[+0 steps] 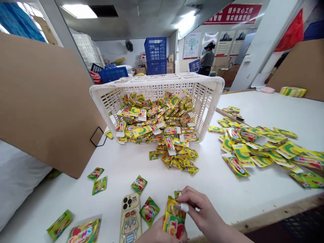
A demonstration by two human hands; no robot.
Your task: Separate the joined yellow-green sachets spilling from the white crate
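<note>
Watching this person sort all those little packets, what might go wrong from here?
The tipped white crate is already spilling packets; more could slide out across the table. The phone lies near the front edge beside the left hand, so a nudge might knock it off. The right hand pinches a small stack of packets, which could slip apart.

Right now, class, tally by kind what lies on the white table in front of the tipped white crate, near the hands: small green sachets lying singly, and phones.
Small green sachets lying singly: 5
Phone in yellow cartoon case: 1
Total: 6
Both hands hold a yellow packet, not counted.
</note>
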